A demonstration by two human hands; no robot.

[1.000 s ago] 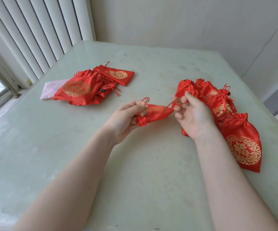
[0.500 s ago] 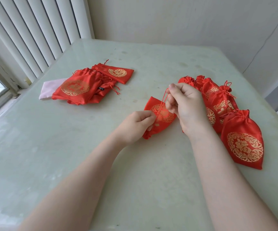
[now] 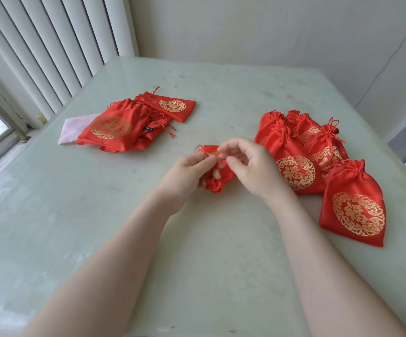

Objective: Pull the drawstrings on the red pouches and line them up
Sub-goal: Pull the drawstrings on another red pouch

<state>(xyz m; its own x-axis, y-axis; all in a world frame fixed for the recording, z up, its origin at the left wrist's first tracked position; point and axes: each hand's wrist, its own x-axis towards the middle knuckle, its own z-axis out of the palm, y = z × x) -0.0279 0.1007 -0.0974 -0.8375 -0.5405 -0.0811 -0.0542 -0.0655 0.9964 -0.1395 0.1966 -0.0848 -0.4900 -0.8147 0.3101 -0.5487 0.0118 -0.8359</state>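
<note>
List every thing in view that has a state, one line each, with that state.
Pouch in hand: gripped, bunched, off the table.
Left hand: grips the pouch.
Right hand: fingers curled at the pouch's top; blurred.
Row of pouches: cinched, lying overlapped on the right.
Pile of pouches: flat, mouths uncinched, stacked.
Blinds: slats closed.

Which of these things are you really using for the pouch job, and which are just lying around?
For the job:
- small red pouch, held in the left hand
- right hand, at its drawstring
- row of closed pouches
- pile of flat pouches

Just lying about:
- pink cloth under the pile
- window blinds
</note>
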